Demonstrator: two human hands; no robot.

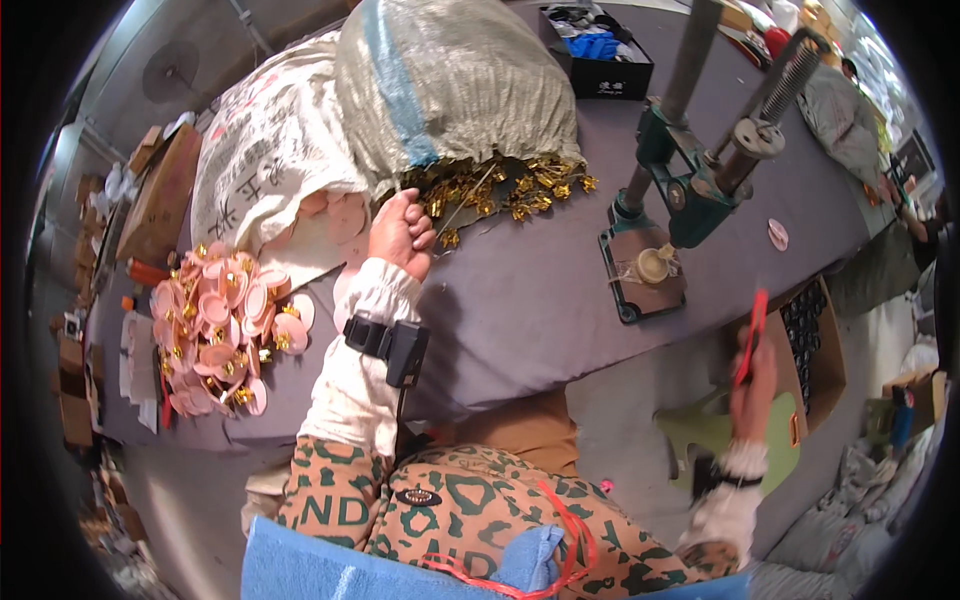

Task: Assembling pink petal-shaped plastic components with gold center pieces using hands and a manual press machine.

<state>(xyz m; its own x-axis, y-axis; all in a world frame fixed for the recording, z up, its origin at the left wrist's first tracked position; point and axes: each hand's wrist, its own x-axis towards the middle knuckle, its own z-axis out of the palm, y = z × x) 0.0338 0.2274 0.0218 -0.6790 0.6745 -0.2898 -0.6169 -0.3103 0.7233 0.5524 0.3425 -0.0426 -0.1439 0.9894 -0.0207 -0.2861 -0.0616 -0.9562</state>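
My left hand [400, 235] rests on the grey table [520, 300] at the mouth of a woven sack [455, 85], fingers curled around small gold metal parts [500, 190] that spill from it. My right hand [752, 385] is off the table's right edge, low, gripping a thin red tool [752, 335] upright. A green hand press [690, 180] stands on the table between the two hands, with a small cream piece [655, 264] on its base plate.
A heap of pink discs with gold fittings [225, 325] lies at the table's left. A white printed sack [265, 150] lies behind it. A black box [598, 50] sits at the back. A cardboard box [815, 350] of dark parts stands by my right hand.
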